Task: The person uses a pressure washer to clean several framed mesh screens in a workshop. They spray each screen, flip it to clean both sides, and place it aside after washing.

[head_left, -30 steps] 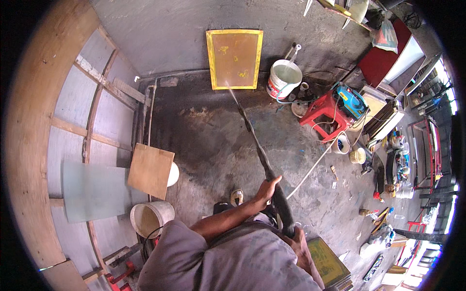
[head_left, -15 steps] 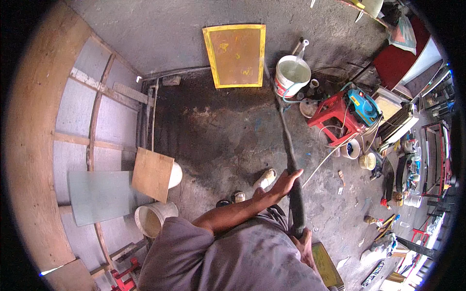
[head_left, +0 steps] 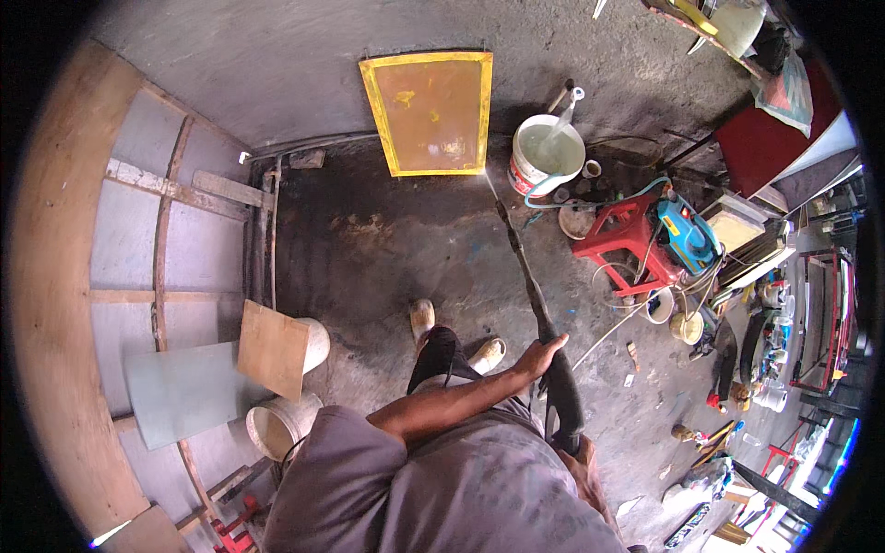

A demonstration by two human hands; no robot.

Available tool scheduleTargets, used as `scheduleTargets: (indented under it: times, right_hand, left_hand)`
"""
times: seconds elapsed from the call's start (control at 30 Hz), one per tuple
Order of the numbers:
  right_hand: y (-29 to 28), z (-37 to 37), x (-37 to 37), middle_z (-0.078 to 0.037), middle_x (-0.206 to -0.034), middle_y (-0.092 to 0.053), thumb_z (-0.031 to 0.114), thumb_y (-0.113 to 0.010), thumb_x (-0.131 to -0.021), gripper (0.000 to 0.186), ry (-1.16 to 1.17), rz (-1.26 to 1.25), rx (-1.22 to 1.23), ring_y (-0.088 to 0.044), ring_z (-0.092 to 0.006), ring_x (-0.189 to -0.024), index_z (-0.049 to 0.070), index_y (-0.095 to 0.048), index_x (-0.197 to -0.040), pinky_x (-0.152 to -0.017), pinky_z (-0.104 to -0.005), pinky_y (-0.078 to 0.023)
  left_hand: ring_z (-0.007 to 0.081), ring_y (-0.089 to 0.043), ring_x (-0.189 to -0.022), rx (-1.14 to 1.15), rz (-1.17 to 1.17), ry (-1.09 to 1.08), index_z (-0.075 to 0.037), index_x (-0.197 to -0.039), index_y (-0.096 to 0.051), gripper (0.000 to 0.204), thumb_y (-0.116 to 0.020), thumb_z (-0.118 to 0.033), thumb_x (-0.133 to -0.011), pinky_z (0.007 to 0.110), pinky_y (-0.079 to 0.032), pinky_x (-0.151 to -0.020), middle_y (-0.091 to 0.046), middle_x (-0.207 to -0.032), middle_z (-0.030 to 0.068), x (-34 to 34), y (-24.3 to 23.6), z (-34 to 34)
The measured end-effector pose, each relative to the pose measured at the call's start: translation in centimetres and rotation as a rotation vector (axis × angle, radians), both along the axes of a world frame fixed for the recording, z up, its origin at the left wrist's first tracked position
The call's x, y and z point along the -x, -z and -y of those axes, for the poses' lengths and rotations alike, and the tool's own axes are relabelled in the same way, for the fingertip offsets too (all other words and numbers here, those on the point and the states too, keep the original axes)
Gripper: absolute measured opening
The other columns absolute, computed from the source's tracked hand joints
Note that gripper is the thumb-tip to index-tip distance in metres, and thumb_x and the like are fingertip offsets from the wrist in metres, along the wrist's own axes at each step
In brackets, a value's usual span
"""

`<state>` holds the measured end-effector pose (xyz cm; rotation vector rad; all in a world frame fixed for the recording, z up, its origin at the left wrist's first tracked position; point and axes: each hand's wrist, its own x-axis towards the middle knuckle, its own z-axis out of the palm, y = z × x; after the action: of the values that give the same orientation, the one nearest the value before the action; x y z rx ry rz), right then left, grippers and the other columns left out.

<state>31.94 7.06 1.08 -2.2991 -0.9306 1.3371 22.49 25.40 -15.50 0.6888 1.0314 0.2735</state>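
A long black spray wand [head_left: 525, 269] reaches from my hands toward a yellow-framed screen [head_left: 426, 112] leaning upright against the grey wall, with faint spray at its tip by the screen's lower right corner. My left hand [head_left: 541, 358] grips the middle of the wand, and my right hand [head_left: 581, 465] is closed round its rear handle, lower down. A white bucket [head_left: 528, 160] stands right of the screen, with clear water pouring into it from a wall tap [head_left: 577, 95].
A blue pressure washer [head_left: 687, 235] sits by a red plastic stool [head_left: 608, 240], with hoses on the floor. Boards, pots and tools crowd the right side. At left are a wood-framed partition, a glass sheet [head_left: 175, 392], a plywood board [head_left: 270, 348] and another bucket [head_left: 267, 431].
The wand has swung right, its tip now at the screen's right corner rather than its lower middle as a second ago. My feet have shifted, and more of both shoes shows.
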Motion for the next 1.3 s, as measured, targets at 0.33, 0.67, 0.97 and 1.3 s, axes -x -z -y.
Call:
scheduleTargets:
  times: [0.33, 0.67, 0.97, 1.3]
  right_hand:
    - [-1.7, -17.6, 5.2, -0.005, -0.075, -0.062, 0.022, -0.064, -0.065, 0.031, 0.251, -0.244, 0.063, -0.056, -0.0123, -0.069, 0.0, -0.063, -0.087, -0.064, -0.0295, -0.046]
    - [-2.7, -26.8, 14.9, -0.003, -0.073, -0.061, 0.013, -0.062, -0.063, 0.031, 0.617, -0.222, 0.279, -0.055, -0.0116, -0.066, 0.0, -0.062, -0.091, -0.062, -0.0281, -0.046]
    - [-2.3, -29.3, 18.2, -0.005, -0.075, -0.062, 0.015, -0.063, -0.063, 0.036, 0.608, -0.045, 0.33, -0.057, -0.0132, -0.069, 0.0, -0.062, -0.096, -0.065, -0.0292, -0.047]
    - [0.8, -25.1, 20.5, -0.016, -0.074, -0.064, 0.024, -0.065, -0.061, 0.042, 0.608, 0.004, 0.318, -0.063, -0.0216, -0.071, -0.003, -0.059, -0.093, -0.066, -0.0363, -0.049]
  left_hand:
    - [0.0168, -0.058, -0.064, -0.455, -0.285, 0.685, -0.004, -0.07, -0.056, 0.048, -0.062, -0.049, -0.083, 0.037, -0.046, -0.06, -0.06, -0.065, 0.0079, 10.9, 9.5, -27.9]
    - [0.038, -0.054, -0.112, -0.985, -1.177, 0.319, 0.004, -0.131, -0.04, 0.062, -0.047, -0.039, -0.088, 0.048, -0.044, -0.093, -0.052, -0.123, 0.0276, 20.4, 9.9, -81.4]
    - [0.0348, -0.032, -0.134, -1.217, -1.452, 0.654, -0.008, -0.142, -0.03, 0.073, -0.056, -0.045, -0.085, 0.048, -0.03, -0.108, -0.029, -0.147, 0.0196, 19.1, 12.9, -89.1]
    - [0.0364, -0.062, -0.081, -1.019, -0.772, 0.941, 0.006, -0.077, -0.057, 0.063, -0.071, -0.055, -0.069, 0.046, -0.048, -0.067, -0.06, -0.083, 0.0261, 20.8, 11.0, -79.1]
